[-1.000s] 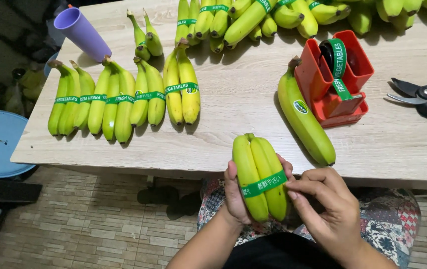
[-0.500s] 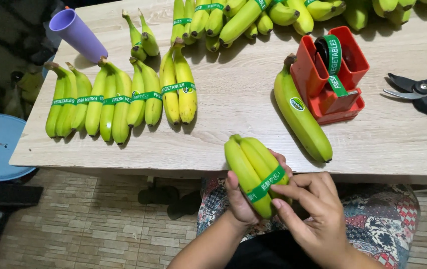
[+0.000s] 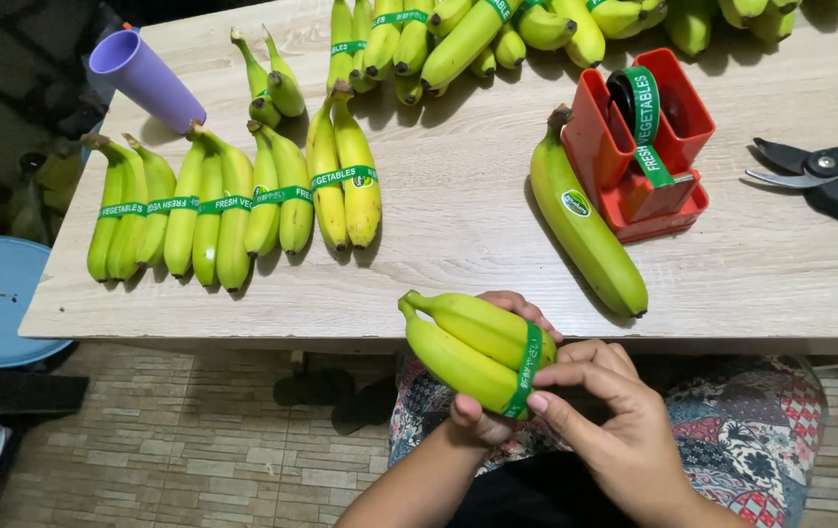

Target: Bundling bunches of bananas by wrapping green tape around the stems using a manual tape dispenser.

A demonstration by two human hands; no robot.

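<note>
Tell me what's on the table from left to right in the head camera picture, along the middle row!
Purple cup → row of green-banded banana pairs → single loose banana → red tape dispenser → pruning shears.

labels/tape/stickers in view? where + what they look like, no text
Green tape band: around banana pair, held by left hand, right hand touching.
Green tape bands: across banana bunches at table left.
Oval sticker: on single banana, green and white.
Green tape roll: in red dispenser.
</note>
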